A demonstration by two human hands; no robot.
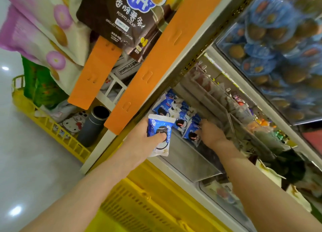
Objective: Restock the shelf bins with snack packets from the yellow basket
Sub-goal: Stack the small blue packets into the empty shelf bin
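My left hand (142,137) grips a blue and white cookie packet (160,135) at the front edge of a clear shelf bin (190,162). Several matching blue packets (176,113) lie piled inside that bin. Reaching into the bin, my right hand (211,133) rests its fingers on the packets at the pile's right side (192,134); whether it grips one cannot be told. A yellow basket (148,205) sits below my arms, its slatted rim in view.
Orange shelf strips (156,57) cross the view above the bin. A second yellow basket (52,125) at the left holds a grey cup (92,125) and cartoon-cat packets. Large snack bags (122,13) hang above. More clear bins with other snacks (261,123) run to the right.
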